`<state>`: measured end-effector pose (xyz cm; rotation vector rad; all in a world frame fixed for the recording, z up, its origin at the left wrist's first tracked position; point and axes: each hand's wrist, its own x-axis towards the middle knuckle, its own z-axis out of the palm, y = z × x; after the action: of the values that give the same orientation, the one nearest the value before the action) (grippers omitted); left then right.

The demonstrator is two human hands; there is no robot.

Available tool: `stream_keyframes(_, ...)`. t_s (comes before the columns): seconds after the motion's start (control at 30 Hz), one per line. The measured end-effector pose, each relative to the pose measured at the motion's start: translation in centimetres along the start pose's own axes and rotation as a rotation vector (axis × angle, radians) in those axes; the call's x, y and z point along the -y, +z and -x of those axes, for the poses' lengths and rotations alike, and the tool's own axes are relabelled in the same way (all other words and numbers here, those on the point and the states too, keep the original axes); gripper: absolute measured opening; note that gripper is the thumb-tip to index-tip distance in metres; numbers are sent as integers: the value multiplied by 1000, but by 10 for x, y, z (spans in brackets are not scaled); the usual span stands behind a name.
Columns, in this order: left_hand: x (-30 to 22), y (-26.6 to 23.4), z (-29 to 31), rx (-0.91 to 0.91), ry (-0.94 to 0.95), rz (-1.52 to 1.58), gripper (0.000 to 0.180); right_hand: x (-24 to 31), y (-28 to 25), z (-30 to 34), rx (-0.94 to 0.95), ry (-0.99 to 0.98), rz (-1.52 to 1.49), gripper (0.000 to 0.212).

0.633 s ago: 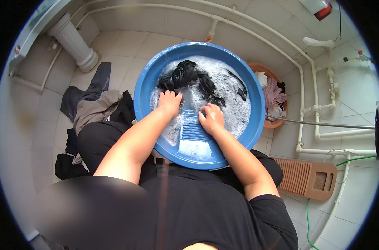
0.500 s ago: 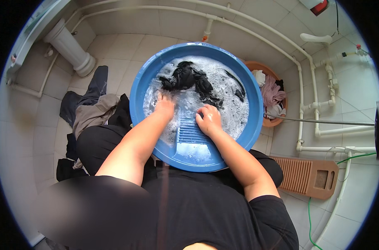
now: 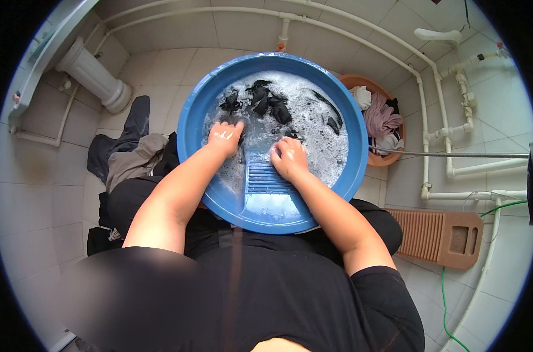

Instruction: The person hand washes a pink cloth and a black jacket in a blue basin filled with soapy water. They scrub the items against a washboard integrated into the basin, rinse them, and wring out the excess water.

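A wet black garment point(image 3: 280, 110) lies in sudsy water in a large blue basin point(image 3: 187, 129), bunched up and partly under the surface. On the left side of the water, my left hand point(image 3: 224, 138) has suds on its back and its fingers curl down around a dark part of the cloth. My right hand point(image 3: 291, 158) is at the top of the ribbed washboard point(image 3: 266, 179) moulded into the basin. Its bent fingers close on a fold of the black cloth; the fingertips are partly hidden.
Dark and taupe clothes point(image 3: 136, 155) lie on the tiles to the left. An orange basin point(image 3: 379, 159) with pink and white laundry stands at the right back. A brown washboard point(image 3: 439, 234) lies at the right, near a green hose point(image 3: 444, 305) and white pipes point(image 3: 423, 129).
My left hand has risen partly out of the splashing water. The black cloth has spread and sunk lower in the suds. My right hand stays near the washboard's top. The view has shifted slightly.
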<state>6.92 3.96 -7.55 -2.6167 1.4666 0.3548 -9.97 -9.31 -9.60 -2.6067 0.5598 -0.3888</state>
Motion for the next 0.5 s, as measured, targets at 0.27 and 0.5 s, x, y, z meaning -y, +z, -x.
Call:
stream_keyframes(0.27, -7, -14, 22, 221, -74, -108, 35, 2, -9, 2, 29, 12, -40, 19)
stream_keyframes(0.5, 23, -59, 26, -461, -104, 641, 34, -5, -8, 4, -145, -82, -72, 25)
